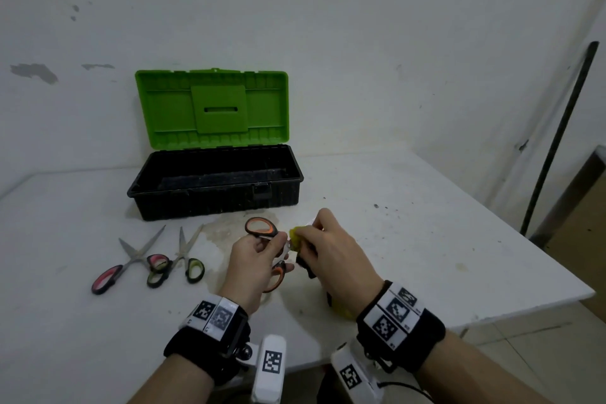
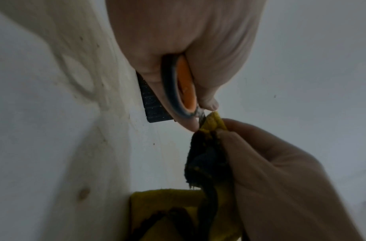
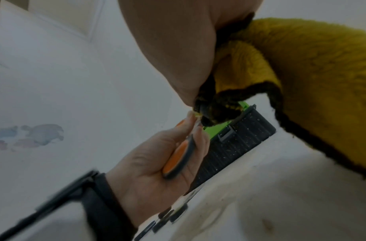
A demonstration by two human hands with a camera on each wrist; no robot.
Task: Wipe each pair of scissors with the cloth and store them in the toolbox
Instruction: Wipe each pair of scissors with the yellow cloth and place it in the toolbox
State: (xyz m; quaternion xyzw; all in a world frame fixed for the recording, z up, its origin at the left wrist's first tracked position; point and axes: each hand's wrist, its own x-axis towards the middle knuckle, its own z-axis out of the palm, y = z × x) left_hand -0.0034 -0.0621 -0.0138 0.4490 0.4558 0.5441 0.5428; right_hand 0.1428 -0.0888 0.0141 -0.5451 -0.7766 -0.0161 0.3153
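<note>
My left hand (image 1: 254, 256) grips the orange-handled scissors (image 1: 260, 228) by the handles, just above the table in front of the toolbox. Their orange grip (image 2: 185, 86) lies in my left palm (image 3: 157, 164). My right hand (image 1: 328, 239) pinches the yellow cloth (image 1: 296, 238) around the blades, which the cloth hides. The cloth (image 3: 301, 73) has a dark edge and hangs below my right hand (image 2: 280, 171). The black toolbox (image 1: 213, 193) stands with its green lid (image 1: 213, 108) raised; its inside looks bare.
A pink-handled pair of scissors (image 1: 128, 261) and a green-handled pair (image 1: 183, 259) lie open and overlapping on the white table (image 1: 426, 223), left of my hands. The wall is right behind the toolbox. A dark pole (image 1: 557, 141) leans at the table's right edge.
</note>
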